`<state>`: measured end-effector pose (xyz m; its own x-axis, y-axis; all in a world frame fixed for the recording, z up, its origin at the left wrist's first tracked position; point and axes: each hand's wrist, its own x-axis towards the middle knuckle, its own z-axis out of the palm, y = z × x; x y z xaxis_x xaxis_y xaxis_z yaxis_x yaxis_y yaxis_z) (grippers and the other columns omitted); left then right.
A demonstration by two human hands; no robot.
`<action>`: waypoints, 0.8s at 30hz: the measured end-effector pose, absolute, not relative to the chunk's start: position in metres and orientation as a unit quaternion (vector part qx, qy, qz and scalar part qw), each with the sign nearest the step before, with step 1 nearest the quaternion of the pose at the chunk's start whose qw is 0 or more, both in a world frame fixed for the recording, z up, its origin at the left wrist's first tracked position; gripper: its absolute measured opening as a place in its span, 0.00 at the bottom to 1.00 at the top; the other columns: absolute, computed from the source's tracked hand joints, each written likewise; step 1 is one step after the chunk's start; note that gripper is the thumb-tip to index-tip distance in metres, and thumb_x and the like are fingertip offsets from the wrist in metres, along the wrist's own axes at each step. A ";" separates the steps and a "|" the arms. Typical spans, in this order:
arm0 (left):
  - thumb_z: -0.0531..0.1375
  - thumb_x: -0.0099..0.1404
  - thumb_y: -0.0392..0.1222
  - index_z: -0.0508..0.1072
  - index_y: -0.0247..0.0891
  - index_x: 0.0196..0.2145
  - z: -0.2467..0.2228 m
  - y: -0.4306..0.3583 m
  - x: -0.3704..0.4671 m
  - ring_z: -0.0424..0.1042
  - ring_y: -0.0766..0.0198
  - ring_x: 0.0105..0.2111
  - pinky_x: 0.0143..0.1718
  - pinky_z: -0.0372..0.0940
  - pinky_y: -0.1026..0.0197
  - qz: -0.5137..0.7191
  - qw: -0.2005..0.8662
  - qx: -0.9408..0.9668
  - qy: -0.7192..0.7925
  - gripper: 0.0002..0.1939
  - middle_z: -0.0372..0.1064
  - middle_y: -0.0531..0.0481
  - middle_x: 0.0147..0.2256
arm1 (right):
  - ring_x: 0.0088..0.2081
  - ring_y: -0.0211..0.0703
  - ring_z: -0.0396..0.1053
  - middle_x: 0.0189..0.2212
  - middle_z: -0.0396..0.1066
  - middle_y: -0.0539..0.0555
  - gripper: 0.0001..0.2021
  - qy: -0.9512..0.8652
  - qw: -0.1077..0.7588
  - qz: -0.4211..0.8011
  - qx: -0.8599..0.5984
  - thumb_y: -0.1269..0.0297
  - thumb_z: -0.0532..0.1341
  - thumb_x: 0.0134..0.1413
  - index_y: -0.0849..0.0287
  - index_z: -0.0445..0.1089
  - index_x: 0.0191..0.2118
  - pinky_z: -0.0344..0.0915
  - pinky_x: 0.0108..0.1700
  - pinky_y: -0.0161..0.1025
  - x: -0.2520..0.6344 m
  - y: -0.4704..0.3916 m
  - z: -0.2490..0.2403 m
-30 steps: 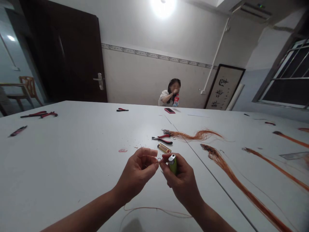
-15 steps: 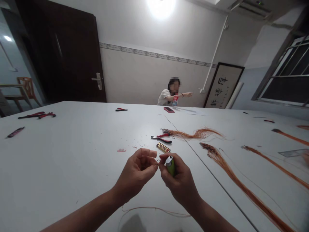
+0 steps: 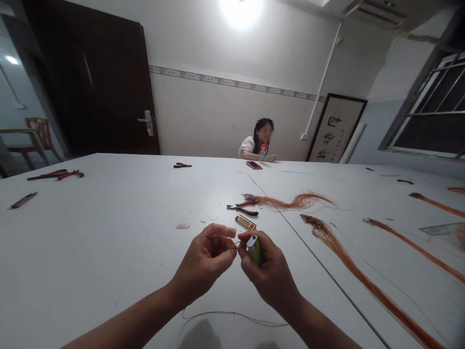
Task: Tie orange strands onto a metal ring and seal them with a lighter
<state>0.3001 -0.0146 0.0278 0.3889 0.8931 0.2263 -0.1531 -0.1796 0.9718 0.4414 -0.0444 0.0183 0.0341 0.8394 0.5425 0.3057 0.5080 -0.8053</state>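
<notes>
My left hand [image 3: 205,257] pinches a small curved metal hook [image 3: 238,243] between thumb and fingertips, with the other fingers curled. Close beside it, my right hand [image 3: 271,274] is closed around a green lighter [image 3: 256,253], metal top up; no flame shows. The right fingertips come near the hook, and whether they also grip a line there I cannot make out. A thin orange line [image 3: 234,313] loops over the table below my wrists. Just beyond my hands lie a gold-and-red striped packet [image 3: 246,222] and red-and-black pliers [image 3: 242,209].
Bundles of orange line with hooks at one end [image 3: 294,200] [image 3: 348,261] lie to the right on the white table [image 3: 109,242]. More pliers [image 3: 69,174] rest far left. A phone [image 3: 254,165] lies near a person [image 3: 250,145] seated across. Small scraps lie mid-table.
The person across the table has lowered a pointing arm onto the tabletop. My hands, the hook and the lighter have barely moved.
</notes>
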 end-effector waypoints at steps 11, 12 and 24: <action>0.57 0.58 0.32 0.66 0.40 0.36 0.028 -0.014 0.301 0.58 0.71 0.24 0.23 0.54 0.67 0.452 0.566 0.621 0.299 0.08 0.62 0.56 0.25 | 0.22 0.34 0.54 0.24 0.61 0.46 0.08 -0.666 0.561 0.225 -0.436 0.74 0.54 0.46 0.57 0.62 0.35 0.56 0.24 0.32 0.443 -0.045 0.019; 0.57 0.58 0.33 0.66 0.40 0.36 0.028 -0.014 0.301 0.58 0.71 0.24 0.23 0.54 0.67 0.452 0.565 0.622 0.300 0.08 0.62 0.56 0.25 | 0.22 0.34 0.54 0.24 0.61 0.46 0.09 -0.668 0.562 0.224 -0.434 0.74 0.54 0.46 0.57 0.62 0.35 0.56 0.24 0.32 0.443 -0.045 0.018; 0.58 0.57 0.32 0.67 0.40 0.36 0.026 -0.013 0.300 0.59 0.71 0.24 0.23 0.55 0.68 0.458 0.559 0.624 0.297 0.08 0.63 0.56 0.25 | 0.22 0.34 0.56 0.25 0.63 0.46 0.10 -0.674 0.568 0.200 -0.428 0.74 0.54 0.45 0.58 0.63 0.36 0.57 0.24 0.32 0.444 -0.042 0.015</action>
<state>0.3002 -0.0133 0.0257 0.4053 0.8822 0.2397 -0.1412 -0.1986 0.9699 0.4438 -0.0419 0.0150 0.0113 0.8037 0.5949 0.3491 0.5544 -0.7555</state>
